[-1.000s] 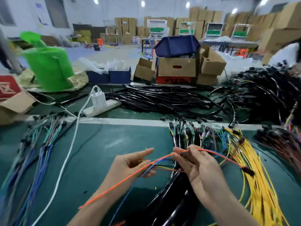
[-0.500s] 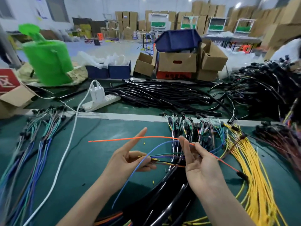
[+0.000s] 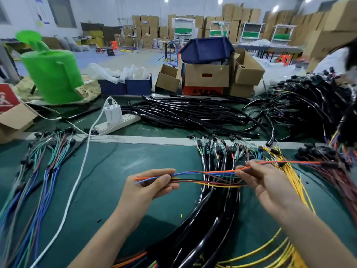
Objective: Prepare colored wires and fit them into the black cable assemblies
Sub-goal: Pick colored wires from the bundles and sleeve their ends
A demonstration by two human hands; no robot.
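Black cable assemblies (image 3: pixel 218 209) run under my wrists on the green surface (image 3: pixel 108 171) — thick sleeves, probably heavy enough to stay put. Just above them the colored wires (image 3: pixel 204 177) span between both hands. They look thin, light, floppy and slick, so I expect them to splay unless held close to the tips, not mid-span. Left hand (image 3: pixel 146 192): fingers (image 3: pixel 162 178) pressed together, pinching the cut ends, with the orange and blue tips poking out past them. Right hand (image 3: pixel 270 186) pinches the same bunch farther along. From there the orange wire (image 3: pixel 289 162) carries on to a small black connector (image 3: pixel 328 165). Beyond that — loose black tubing (image 3: pixel 183 115), piled.
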